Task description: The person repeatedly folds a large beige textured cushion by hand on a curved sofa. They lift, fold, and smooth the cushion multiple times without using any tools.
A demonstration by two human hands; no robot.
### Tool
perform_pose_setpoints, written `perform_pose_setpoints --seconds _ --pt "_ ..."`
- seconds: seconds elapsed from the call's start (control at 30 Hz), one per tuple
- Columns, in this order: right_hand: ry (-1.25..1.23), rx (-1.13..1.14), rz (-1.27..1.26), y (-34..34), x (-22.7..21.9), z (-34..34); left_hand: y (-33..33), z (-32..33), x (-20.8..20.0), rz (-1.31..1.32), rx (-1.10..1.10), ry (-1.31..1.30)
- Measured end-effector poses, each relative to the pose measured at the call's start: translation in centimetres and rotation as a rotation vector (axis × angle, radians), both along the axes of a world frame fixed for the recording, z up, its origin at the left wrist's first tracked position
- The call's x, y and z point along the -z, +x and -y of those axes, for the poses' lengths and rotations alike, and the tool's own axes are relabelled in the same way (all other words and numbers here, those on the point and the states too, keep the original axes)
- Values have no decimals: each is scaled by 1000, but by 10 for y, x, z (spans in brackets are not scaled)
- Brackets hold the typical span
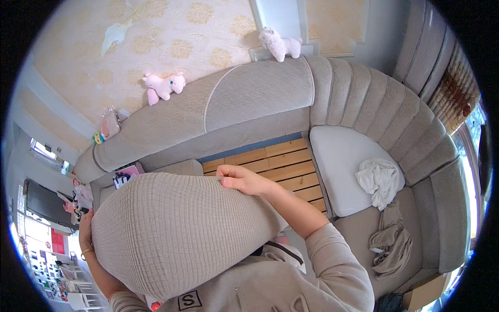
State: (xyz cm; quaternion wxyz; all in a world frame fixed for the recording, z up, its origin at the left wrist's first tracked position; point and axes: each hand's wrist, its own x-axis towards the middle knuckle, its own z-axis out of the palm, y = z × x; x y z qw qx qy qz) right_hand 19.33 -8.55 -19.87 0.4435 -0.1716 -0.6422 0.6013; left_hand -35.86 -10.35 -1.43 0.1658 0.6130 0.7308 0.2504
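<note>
Across my front I hold a large sofa cushion [166,229] in a beige ribbed stretch cover, tilted up against my body. At its upper right edge my right hand [241,180] is closed, thumb and fingers pinching the cover fabric. My left hand [87,231] grips the cushion's left side; most of its fingers are hidden behind the edge. Beyond the cushion, bare wooden slats [291,169] show in the sofa base. Whether the cover wraps the whole underside of the cushion cannot be seen.
A grey curved sofa [260,96] surrounds the slats. On its right seat lie a white cushion [338,171], a crumpled white cloth [379,179] and a crumpled beige cover [390,242]. Plush toys [165,86] stand on the backrest. A cardboard box [427,291] sits at lower right.
</note>
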Motion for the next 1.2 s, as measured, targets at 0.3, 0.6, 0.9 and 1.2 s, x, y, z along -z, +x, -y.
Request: perform_pose_setpoints --seconds 0.3,0.6,0.9,1.2 --pt "-204 -202 412 -35 -39 -21 -12 9 7 206 -39 -76" --pt "-352 -75 308 -51 22 -39 -28 -34 22 99 39 -41" --pt "-422 227 499 31 98 -3 -22 -17 18 156 -45 -20" --pt "360 64 856 17 210 -39 -27 -17 17 244 -51 -27"
